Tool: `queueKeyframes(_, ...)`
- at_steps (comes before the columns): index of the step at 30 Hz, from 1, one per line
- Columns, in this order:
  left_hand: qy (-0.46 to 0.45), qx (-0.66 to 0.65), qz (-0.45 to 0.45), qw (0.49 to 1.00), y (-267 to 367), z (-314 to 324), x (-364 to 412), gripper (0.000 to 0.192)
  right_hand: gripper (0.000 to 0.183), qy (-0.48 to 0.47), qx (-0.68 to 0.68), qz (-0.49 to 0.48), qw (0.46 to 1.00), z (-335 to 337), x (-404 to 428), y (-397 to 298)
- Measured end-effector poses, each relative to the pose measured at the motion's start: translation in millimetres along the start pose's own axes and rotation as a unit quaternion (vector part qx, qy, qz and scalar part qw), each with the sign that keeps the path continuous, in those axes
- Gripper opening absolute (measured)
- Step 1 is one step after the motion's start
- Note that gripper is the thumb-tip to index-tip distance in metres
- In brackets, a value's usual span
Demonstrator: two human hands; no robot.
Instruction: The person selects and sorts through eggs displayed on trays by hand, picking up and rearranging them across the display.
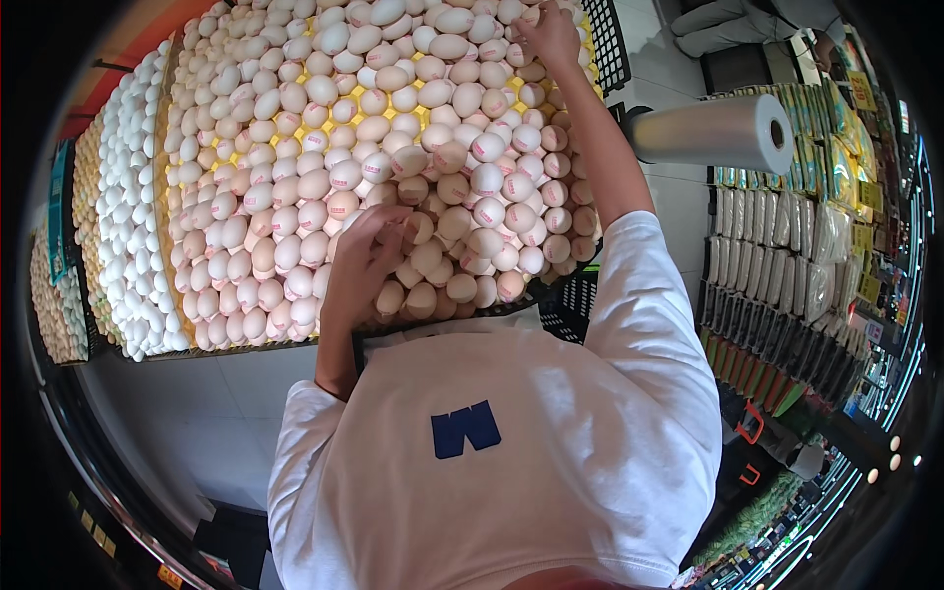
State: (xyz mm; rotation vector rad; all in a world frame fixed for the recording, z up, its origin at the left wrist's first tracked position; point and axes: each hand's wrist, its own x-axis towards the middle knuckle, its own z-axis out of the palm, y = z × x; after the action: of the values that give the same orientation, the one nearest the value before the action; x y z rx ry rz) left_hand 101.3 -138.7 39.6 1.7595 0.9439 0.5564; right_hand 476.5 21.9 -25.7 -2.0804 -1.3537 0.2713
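Brown and cream eggs (299, 184) with pink printed marks are heaped before me, some on yellow egg trays (365, 103). My left hand (369, 254) is at the near side of the heap, its thumb and fingertips around a light-brown egg (420, 228). At full reach, my right hand (552, 40) is over the far right corner of the eggs. Its fingers are bent down among pale eggs near the edge; whether they grip one is hard to tell. More eggs (450, 158) are piled high just past my left hand.
A roll of clear plastic bags (712, 136) sticks out at the right of the display. Black plastic crates (608, 44) edge it. White eggs (133, 214) lie beyond a divider (168, 199) on the left. Shelves of packaged goods (774, 214) line the right. Another person's legs (726, 26) show at the top right.
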Motion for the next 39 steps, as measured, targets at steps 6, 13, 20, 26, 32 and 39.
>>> queueKeyframes(6, 0.006, -0.012, -0.007, 1.000, 7.0, 2.7, 6.7, 0.021, 0.049, 0.083, -0.009, -0.054, 0.995, 6.9, 6.2, 25.8)
queueKeyframes(13, 0.002, 0.003, 0.009, 1.000, 8.1, 4.9, 5.4, 0.021, 0.045, 0.060, 0.194, -0.054, 0.978, -30.5, -16.1, 70.1)
queueKeyframes(20, -0.024, -0.028, -0.008, 0.999, 11.5, 10.1, 0.0, 0.020, 0.044, -0.146, 0.181, -0.094, 0.968, -74.7, -91.0, 92.5)
queueKeyframes(26, -0.024, -0.021, 0.012, 0.999, 8.1, 15.2, -2.0, 0.022, 0.046, -0.233, 0.146, -0.062, 0.959, -68.0, -115.1, 79.5)
queueKeyframes(32, -0.017, -0.013, -0.010, 1.000, 1.8, 13.6, -6.5, 0.021, 0.048, -0.292, 0.082, 0.003, 0.953, -63.1, -107.2, 78.6)
queueKeyframes(39, -0.006, -0.030, -0.047, 0.998, 0.2, 14.3, -11.1, 0.020, 0.044, -0.293, 0.133, -0.090, 0.942, -54.2, -110.0, 83.9)
